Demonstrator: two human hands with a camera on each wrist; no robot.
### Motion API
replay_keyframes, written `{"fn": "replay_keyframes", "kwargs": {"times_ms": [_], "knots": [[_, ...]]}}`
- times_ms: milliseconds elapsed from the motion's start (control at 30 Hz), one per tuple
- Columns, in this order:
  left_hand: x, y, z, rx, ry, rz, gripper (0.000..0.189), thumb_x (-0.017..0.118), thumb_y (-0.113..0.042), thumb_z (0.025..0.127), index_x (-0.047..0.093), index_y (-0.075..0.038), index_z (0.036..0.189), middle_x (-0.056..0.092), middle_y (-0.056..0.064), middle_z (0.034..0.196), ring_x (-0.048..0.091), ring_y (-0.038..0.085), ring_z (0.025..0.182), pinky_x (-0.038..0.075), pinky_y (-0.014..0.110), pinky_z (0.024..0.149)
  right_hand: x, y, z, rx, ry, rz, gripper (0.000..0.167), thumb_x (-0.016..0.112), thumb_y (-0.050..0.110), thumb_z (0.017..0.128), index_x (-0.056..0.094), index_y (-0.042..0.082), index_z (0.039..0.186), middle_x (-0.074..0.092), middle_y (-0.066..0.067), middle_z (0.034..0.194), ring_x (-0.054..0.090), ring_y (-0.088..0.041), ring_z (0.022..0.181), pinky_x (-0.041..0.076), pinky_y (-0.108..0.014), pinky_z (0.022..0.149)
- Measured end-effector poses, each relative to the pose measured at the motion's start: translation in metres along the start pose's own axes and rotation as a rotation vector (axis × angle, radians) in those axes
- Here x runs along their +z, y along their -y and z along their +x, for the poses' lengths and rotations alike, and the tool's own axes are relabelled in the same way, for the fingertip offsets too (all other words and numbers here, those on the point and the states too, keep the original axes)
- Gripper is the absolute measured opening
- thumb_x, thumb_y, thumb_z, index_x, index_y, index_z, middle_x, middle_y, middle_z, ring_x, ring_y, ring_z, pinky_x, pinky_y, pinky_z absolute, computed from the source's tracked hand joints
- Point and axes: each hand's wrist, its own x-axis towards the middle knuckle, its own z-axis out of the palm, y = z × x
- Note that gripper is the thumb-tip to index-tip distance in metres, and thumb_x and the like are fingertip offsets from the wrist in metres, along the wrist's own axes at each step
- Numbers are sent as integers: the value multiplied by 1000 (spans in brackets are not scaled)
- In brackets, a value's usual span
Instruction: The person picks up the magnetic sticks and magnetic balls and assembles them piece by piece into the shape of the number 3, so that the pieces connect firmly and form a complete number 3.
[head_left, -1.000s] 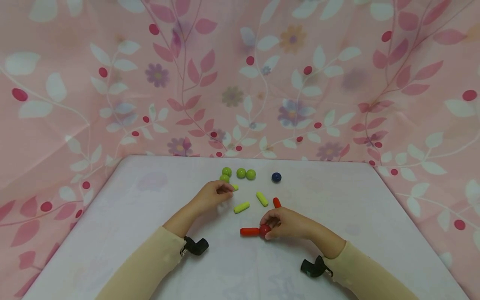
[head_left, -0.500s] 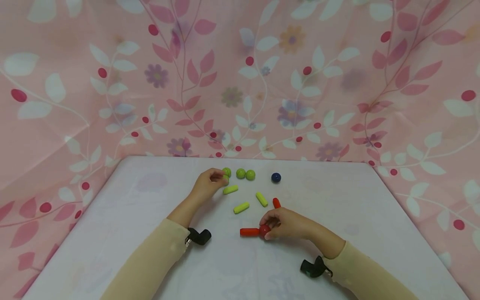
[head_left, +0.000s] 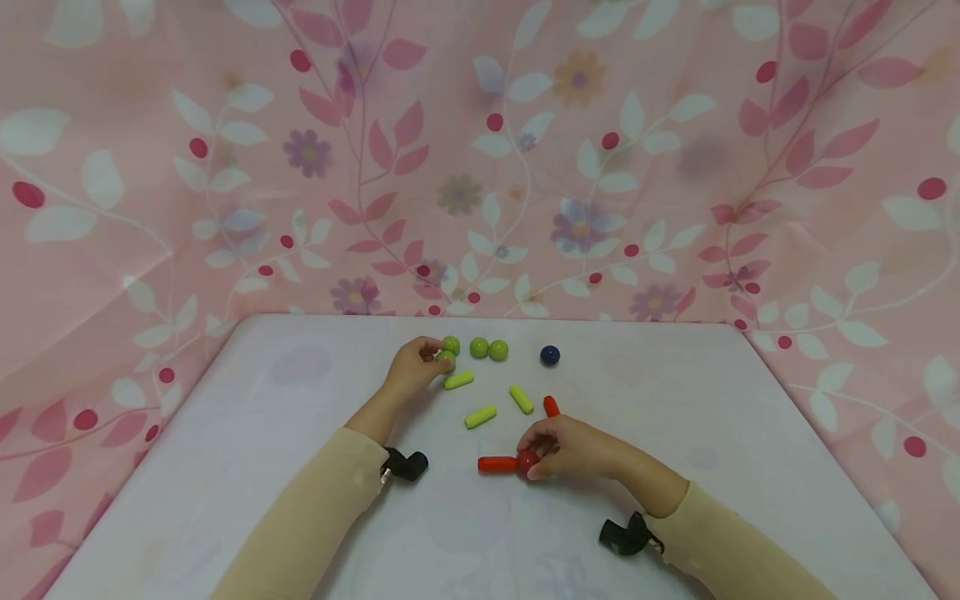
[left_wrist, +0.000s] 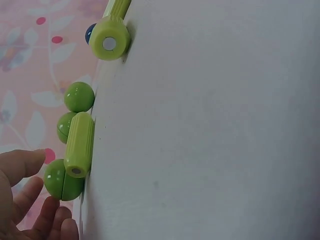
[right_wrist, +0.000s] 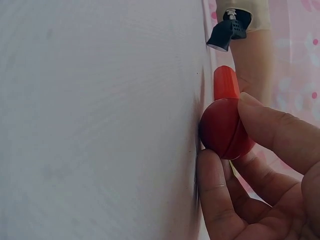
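Observation:
My right hand pinches a dark red ball between thumb and fingers. A red stick extends leftward from that ball, end against it. Part of a second red stick shows just beyond the right hand's knuckles. At the back left, my left hand has its thumb and fingers around a green ball. Another green ball sits just behind it. In the left wrist view the fingertips are right at the gripped green ball, partly behind a yellow-green stick.
Two more green balls stand side by side at the back, with a dark blue ball to their right. Yellow-green sticks lie between the hands. A floral curtain rises behind the white table.
My left hand has moved back and left, off the yellow-green stick beside it, to the green ball. My right hand keeps its hold on the red ball.

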Motion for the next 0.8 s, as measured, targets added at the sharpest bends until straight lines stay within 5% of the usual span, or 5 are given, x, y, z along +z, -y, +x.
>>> {"fn": "replay_keyframes", "kwargs": {"times_ms": [800], "knots": [[3,5,4,-19,4,17,34,78,-18,88,65,-6,117,63,13,117,59,26,105,49,37,88,1,1,1,22,-3,4,31,84,11,82,69,12,109,67,1,98,61,-19,91,54,-33,82]]}}
